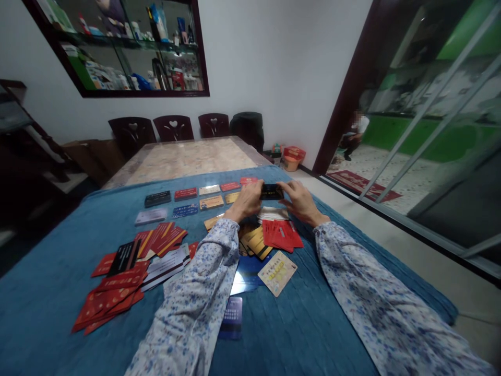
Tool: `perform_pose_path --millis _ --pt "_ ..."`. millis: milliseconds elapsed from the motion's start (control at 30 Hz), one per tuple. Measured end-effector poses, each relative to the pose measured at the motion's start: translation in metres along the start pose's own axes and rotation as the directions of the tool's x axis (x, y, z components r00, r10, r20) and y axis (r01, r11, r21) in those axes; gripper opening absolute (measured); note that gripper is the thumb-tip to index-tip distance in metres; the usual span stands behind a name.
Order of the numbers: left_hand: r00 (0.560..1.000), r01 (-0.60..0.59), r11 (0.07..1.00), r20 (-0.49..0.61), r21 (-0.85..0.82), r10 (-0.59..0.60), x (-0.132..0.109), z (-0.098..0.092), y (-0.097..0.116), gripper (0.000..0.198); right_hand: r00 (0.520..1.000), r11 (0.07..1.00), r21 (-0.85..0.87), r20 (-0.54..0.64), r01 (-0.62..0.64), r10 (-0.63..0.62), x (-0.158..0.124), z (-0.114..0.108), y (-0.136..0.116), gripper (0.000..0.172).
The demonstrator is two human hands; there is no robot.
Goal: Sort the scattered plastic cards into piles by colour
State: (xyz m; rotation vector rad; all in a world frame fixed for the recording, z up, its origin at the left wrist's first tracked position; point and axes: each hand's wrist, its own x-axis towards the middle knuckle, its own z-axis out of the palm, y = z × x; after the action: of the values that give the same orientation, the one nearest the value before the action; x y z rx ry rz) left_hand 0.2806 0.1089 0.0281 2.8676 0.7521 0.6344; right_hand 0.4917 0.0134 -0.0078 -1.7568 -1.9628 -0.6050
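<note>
My left hand (247,201) and my right hand (300,201) grip a black card (271,192) with gold lettering by its two ends. It is over the far right part of the blue cloth; whether it touches the cloth, or is one card or several, I cannot tell. Just below lie white cards (273,213), fanned red cards (281,234) and gold cards (256,241). A cream card (277,273) lies nearer me, beside blue cards (247,271). My left forearm hides part of the spread. Beyond it stand neat stacks, among them a black stack (157,198) and a red stack (185,194).
Loose red cards (111,297), maroon striped cards (160,238) and silver cards (166,267) lie at left on the blue cloth (313,324). Behind is a marble-patterned table (195,154) with several chairs (174,128). A person (354,133) sits beyond the doorway at right.
</note>
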Motion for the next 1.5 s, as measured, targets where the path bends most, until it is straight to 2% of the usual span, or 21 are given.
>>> perform_pose_path --millis 267,567,767,967,1100,1233,1400,1500 --pt "0.997 0.077 0.993 -0.008 0.088 -0.077 0.001 -0.015 -0.006 0.048 0.996 0.997 0.009 0.062 0.071 -0.071 0.031 -0.005 0.003 0.063" --pt "0.986 0.149 0.957 0.031 0.249 -0.162 0.011 -0.019 -0.016 0.048 0.986 0.996 -0.013 0.141 0.088 -0.085 0.059 0.013 0.008 0.060" --pt "0.980 0.163 0.946 0.069 0.279 -0.189 0.013 -0.009 -0.027 0.044 0.969 0.986 0.007 0.183 0.169 -0.167 0.071 0.036 0.017 0.059" --pt "0.971 0.179 0.953 0.112 0.245 -0.211 0.020 0.008 -0.037 0.038 0.946 0.976 0.147 0.259 0.162 -0.196 0.080 0.057 0.031 0.062" --pt "0.963 0.199 0.957 0.138 0.213 -0.231 0.023 0.016 -0.043 0.035 0.932 0.965 0.234 0.310 0.115 -0.186 0.083 0.069 0.036 0.060" --pt "0.951 0.233 0.958 0.165 0.171 -0.261 0.025 0.019 -0.047 0.032 0.917 0.957 0.281 0.358 0.077 -0.178 0.085 0.077 0.037 0.058" --pt "0.922 0.298 0.944 0.211 0.145 -0.324 0.028 0.021 -0.051 0.032 0.913 0.929 0.355 0.336 0.103 -0.229 0.088 0.081 0.041 0.053" --pt "0.918 0.290 0.943 0.232 0.164 -0.322 0.031 0.021 -0.052 0.031 0.907 0.922 0.379 0.356 0.082 -0.227 0.091 0.081 0.042 0.051"
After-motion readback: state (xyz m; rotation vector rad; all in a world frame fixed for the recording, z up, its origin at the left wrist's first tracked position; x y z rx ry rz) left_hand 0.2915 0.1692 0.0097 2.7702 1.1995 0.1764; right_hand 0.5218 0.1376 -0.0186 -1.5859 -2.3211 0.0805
